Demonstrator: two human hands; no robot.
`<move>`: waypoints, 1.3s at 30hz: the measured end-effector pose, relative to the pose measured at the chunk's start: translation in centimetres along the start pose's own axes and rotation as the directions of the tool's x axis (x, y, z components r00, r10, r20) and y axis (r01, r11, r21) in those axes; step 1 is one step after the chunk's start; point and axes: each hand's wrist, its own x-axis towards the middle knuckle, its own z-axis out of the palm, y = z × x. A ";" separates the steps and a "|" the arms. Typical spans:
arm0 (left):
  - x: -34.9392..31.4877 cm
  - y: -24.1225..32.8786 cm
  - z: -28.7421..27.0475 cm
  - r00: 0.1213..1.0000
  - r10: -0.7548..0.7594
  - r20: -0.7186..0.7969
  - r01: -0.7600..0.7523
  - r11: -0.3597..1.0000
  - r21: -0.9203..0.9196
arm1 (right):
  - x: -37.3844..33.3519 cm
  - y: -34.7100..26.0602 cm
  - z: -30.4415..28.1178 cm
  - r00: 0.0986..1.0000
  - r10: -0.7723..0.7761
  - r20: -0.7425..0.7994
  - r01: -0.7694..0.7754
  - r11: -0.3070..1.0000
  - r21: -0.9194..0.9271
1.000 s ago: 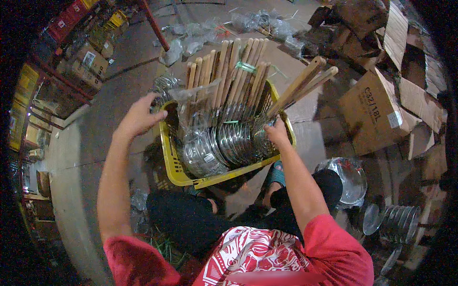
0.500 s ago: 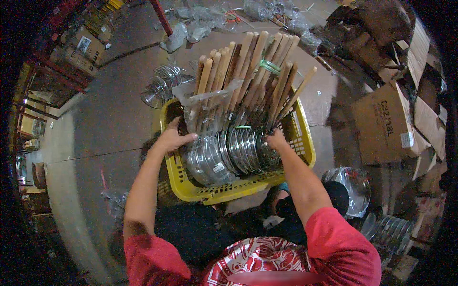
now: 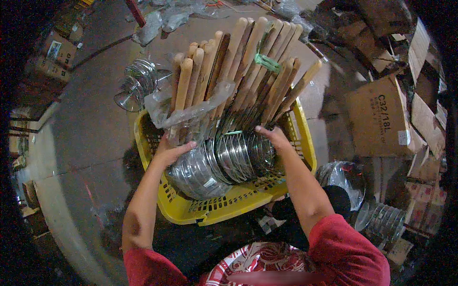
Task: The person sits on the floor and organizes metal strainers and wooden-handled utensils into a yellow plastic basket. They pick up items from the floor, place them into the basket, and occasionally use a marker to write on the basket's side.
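Note:
A tight stack of round metal utensils with long wooden handles (image 3: 234, 155) lies in a yellow plastic basket (image 3: 210, 217), bowls toward me and handles pointing away. Clear plastic wraps the left part of the stack, and a green tie (image 3: 268, 62) circles some of the handles. My left hand (image 3: 172, 151) clasps the wrapped left end, thumb on top, its other fingers mostly hidden. At the right end, my right hand (image 3: 275, 137) grips the stack beside the handle bases, thumb pointing inward and fingers partly out of sight.
More shiny round metal pieces (image 3: 138, 78) lie on the floor beyond the basket's left corner. To the right stand a cardboard box (image 3: 377, 119), a plastic-wrapped round bundle (image 3: 343, 181) and another metal stack (image 3: 381, 221). Crumpled plastic (image 3: 176, 16) lies at the far side.
The basket and the stack appear larger and further left in view. The handles reach higher, and the gap between the bowls and the basket's near wall has widened. Both hands stay on the stack.

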 end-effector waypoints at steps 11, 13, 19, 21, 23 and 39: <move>-0.4 0.9 0.3 0.997 -0.078 0.001 0.078 0.997 0.004 | -1.2 -5.4 -0.9 0.945 -0.227 -0.234 0.267 0.951 0.157; -0.7 1.3 0.5 0.997 -0.078 -0.014 0.077 0.997 -0.016 | -1.0 -5.8 -0.9 0.952 -0.277 -0.127 0.295 0.943 0.156; -0.6 1.6 0.6 0.998 -0.060 -0.020 0.060 0.998 -0.006 | -0.1 -6.0 -0.6 0.936 -0.142 -0.321 0.151 0.989 0.004; -0.6 1.3 0.5 0.997 -0.078 -0.025 0.078 0.997 -0.014 | 0.3 -5.4 -0.5 0.904 -0.257 -0.342 0.302 0.950 0.085; -0.7 0.9 0.3 0.993 -0.112 -0.043 0.112 0.994 0.000 | 0.8 -4.7 -0.3 0.906 -0.178 -0.383 0.228 0.970 0.088; -0.5 -0.1 1.0 0.995 -0.050 -0.083 0.040 0.993 -0.114 | -0.1 -6.6 -2.0 0.990 -0.142 0.020 0.112 0.855 0.506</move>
